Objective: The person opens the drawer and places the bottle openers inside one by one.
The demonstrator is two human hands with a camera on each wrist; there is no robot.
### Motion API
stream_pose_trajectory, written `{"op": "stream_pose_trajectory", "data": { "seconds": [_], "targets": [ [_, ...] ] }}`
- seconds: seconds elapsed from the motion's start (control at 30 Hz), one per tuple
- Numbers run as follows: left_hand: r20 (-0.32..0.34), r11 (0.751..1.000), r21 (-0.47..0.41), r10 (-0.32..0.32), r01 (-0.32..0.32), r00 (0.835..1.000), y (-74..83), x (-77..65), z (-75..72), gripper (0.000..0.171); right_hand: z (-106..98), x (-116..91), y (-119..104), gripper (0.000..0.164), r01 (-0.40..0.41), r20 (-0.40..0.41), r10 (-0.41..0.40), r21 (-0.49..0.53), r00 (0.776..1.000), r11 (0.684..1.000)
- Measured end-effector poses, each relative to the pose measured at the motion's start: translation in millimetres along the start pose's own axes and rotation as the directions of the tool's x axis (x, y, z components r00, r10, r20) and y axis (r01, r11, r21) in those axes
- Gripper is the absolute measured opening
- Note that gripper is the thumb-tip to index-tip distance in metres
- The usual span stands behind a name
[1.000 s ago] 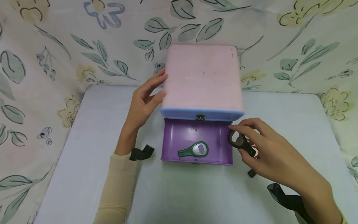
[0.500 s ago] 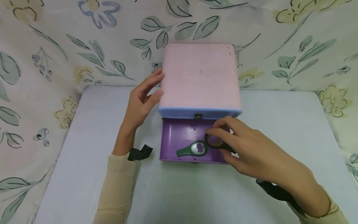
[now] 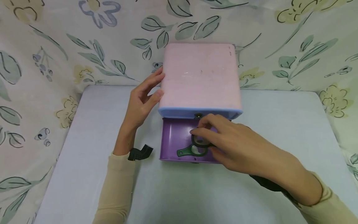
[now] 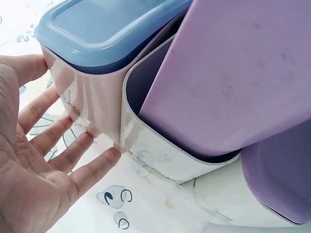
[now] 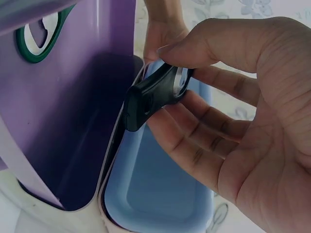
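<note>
My right hand (image 3: 235, 146) pinches a dark bottle opener (image 5: 146, 102) between thumb and fingers, above the pulled-out purple drawer (image 3: 174, 130). A metal plate shows in its head in the right wrist view. Inside the drawer lies a green bottle opener (image 3: 184, 151), partly covered in the head view by the dark one. My left hand (image 3: 142, 99) rests with extended fingers against the left side of the pink drawer unit (image 3: 201, 77). Its fingertips touch the pink wall beside the blue drawer front (image 4: 97, 39) in the left wrist view.
Below the pulled-out drawer, another purple drawer front (image 4: 282, 174) shows in the left wrist view. A small metal knob (image 3: 198, 115) sits on the blue front. The unit stands on a white table (image 3: 173, 193), with a flowered cloth (image 3: 106, 40) hanging behind.
My right hand has moved left with the dark bottle opener, from beside the drawer's right wall to over the green bottle opener. The left hand has stayed against the unit.
</note>
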State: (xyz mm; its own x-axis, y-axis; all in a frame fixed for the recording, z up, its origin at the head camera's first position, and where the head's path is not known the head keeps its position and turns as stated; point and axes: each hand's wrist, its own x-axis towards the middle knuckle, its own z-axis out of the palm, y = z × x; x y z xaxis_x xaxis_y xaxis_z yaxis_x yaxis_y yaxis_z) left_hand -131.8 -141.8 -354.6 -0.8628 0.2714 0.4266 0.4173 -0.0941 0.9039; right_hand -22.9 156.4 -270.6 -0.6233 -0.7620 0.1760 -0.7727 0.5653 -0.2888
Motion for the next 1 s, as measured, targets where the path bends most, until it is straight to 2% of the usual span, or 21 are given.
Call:
{"op": "stream_pose_trajectory", "data": {
  "seconds": [0.17,0.3,0.5,0.77,1.0],
  "targets": [
    [0.004,1.0,0.002,0.004,-0.004,1.0,0.8,0.1,-0.1,0.049,0.1,5.8,-2.0,0.058,-0.002,0.037,0.003,-0.031,0.999,1.0],
    [-0.004,1.0,0.004,-0.002,0.002,1.0,2.0,-0.1,0.4,0.049,1.1,11.3,-2.1,0.055,0.027,0.05,-0.024,-0.055,0.998,0.998],
    [-0.003,1.0,0.017,-0.001,0.001,1.0,1.6,0.0,0.7,0.049,3.9,18.9,-0.3,0.051,0.064,0.057,-0.062,-0.036,0.996,0.997],
    [-0.01,1.0,0.011,-0.015,0.015,1.0,1.6,0.3,1.2,0.049,8.0,26.5,-1.2,0.047,0.039,0.11,-0.039,0.001,0.993,0.999],
    [-0.01,1.0,0.004,-0.023,0.023,1.0,1.7,0.6,0.7,0.049,13.6,34.9,-4.2,0.047,0.062,0.106,-0.057,-0.038,0.993,0.997]
  ]
}}
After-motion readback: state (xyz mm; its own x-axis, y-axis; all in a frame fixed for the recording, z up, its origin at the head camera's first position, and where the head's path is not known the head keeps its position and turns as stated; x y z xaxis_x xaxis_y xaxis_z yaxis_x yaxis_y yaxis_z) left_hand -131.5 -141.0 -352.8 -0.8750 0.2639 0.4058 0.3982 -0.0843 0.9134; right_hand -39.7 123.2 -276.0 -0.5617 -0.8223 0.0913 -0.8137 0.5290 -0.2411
